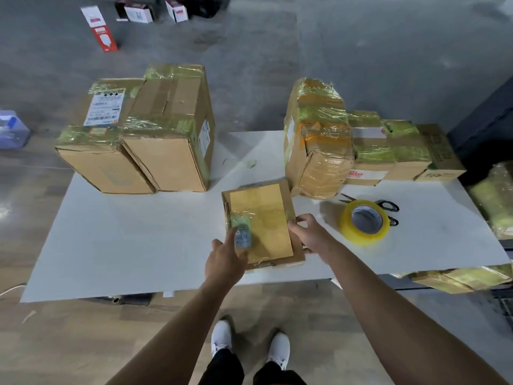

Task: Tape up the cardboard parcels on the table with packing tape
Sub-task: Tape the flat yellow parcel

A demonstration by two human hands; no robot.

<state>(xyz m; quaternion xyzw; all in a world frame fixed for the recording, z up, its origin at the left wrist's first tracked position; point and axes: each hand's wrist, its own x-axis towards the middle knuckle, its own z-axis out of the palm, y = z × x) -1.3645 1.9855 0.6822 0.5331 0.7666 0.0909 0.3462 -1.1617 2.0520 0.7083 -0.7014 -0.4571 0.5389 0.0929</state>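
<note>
A: Fingers?
B: Left hand [226, 258]: fingers [231, 236] straight, pressed on the flat parcel [262, 218] at desk [138, 240] centre. Right hand [309, 234]: fingers curled over its 3 o'clock edge.
A: Step?
B: Steadying and smoothing is judged. Next, the tape roll [363, 222] at 3 o'clock must be fetched.
A: Counts?
B: Seven parcels on the desk: this one, two large boxes [163, 134] at 10 o'clock, four taped parcels [316, 140] at 1 to 2 o'clock. One roll, one scissors [388, 206].

open table [125, 240] left, tape roll [363, 222] right, big boxes [155, 134] behind

No legible text: blurred shipping label [104, 109], scrawled sticker [243, 238] on small parcel [266, 218]
</note>
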